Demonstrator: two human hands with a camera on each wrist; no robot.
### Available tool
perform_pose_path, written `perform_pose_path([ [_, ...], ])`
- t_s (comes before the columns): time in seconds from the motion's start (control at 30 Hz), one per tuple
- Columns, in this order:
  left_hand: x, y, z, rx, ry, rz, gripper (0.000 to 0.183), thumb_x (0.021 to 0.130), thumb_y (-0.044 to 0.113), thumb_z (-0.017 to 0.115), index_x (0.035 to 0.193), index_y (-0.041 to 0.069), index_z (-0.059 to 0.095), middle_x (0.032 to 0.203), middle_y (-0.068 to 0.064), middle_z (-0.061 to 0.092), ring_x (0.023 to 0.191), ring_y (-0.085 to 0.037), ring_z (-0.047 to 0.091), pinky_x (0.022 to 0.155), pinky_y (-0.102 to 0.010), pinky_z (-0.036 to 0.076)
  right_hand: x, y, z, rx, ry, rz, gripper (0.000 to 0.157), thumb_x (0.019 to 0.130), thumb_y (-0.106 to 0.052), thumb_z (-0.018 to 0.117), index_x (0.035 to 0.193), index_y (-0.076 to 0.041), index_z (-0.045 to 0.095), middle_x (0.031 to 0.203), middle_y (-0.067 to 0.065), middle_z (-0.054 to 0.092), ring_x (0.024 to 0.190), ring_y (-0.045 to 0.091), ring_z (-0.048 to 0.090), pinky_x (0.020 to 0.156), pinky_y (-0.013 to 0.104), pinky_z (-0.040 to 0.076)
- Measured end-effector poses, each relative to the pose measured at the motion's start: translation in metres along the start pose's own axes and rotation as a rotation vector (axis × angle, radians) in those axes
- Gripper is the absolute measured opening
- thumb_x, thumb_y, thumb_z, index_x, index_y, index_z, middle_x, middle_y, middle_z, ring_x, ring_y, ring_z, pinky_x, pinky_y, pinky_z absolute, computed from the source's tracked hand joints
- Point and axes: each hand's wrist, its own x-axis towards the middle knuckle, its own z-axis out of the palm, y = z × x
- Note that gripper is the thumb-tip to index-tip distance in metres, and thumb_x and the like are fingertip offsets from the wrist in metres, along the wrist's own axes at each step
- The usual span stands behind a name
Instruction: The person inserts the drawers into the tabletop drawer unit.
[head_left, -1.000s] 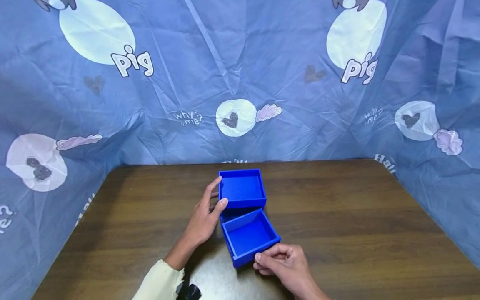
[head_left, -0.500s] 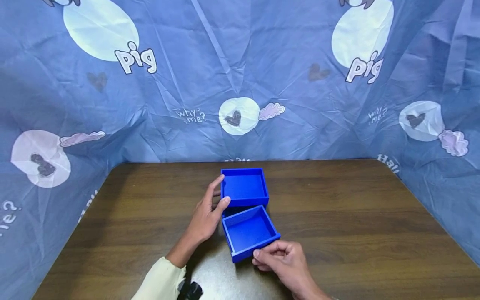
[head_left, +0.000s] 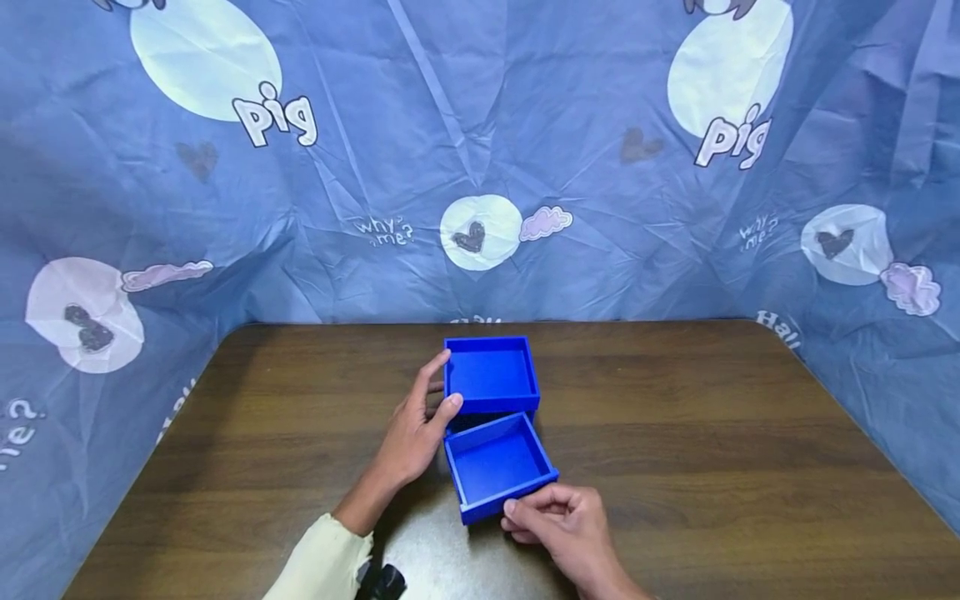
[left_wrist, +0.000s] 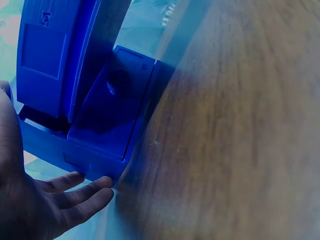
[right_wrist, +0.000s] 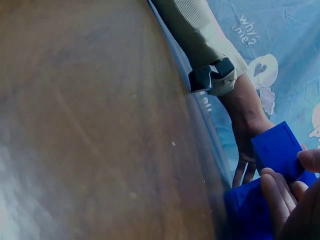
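Note:
A small blue chest of drawers with a shallow recessed top stands on the wooden table. Its upper drawer sticks out toward the person, turned askew; nothing shows inside. My left hand rests along the chest's left side, thumb at the front corner, index fingertip by the rim. In the left wrist view, the other fingers reach straight to the chest's lower side. A round mark shows on the front below the drawer. My right hand pinches the drawer's front edge; its fingers partly hide the drawer in the right wrist view.
The table extends to both sides of the chest. Behind it hangs a blue printed cloth. A dark wrist camera sits at the left sleeve.
The drawer has shifted slightly in toward the chest and to the left, with the right hand moving along. The left hand keeps its place on the chest. The head view has shifted a little.

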Motion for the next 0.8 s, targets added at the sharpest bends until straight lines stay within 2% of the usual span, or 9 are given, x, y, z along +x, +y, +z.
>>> perform_pose_path([
  [0.23, 0.0, 0.0, 0.001, -0.005, 0.005, 0.009, 0.058, 0.101, 0.034, 0.057, 0.154, 0.035, 0.033, 0.131, -0.018, 0.059, 0.116, -0.031, 0.061, 0.09, -0.05, 0.052, 0.002, 0.0, -0.001, -0.001, 0.054, -0.029, 0.022, 0.082, 0.001, 0.077, 0.087, 0.019, 0.066, 0.075, 0.022, 0.071, 0.07, 0.026, 0.073, 0.068, 0.039, 0.06],
  [0.67, -0.001, 0.002, 0.0, 0.013, 0.005, 0.001, 0.058, 0.101, 0.035, 0.056, 0.154, 0.037, 0.032, 0.132, -0.018, 0.058, 0.119, -0.03, 0.059, 0.09, -0.05, 0.053, 0.0, 0.0, 0.008, 0.01, 0.068, -0.025, 0.021, 0.084, 0.0, 0.077, 0.089, 0.018, 0.067, 0.079, 0.024, 0.071, 0.072, 0.021, 0.073, 0.069, 0.037, 0.06],
  [0.8, -0.002, 0.004, 0.001, 0.014, 0.003, -0.002, 0.057, 0.101, 0.035, 0.055, 0.154, 0.037, 0.033, 0.131, -0.017, 0.059, 0.118, -0.029, 0.06, 0.089, -0.049, 0.053, -0.002, 0.002, 0.014, 0.026, 0.114, -0.051, 0.02, 0.084, 0.001, 0.076, 0.089, 0.018, 0.067, 0.078, 0.025, 0.071, 0.07, 0.02, 0.073, 0.067, 0.036, 0.06],
])
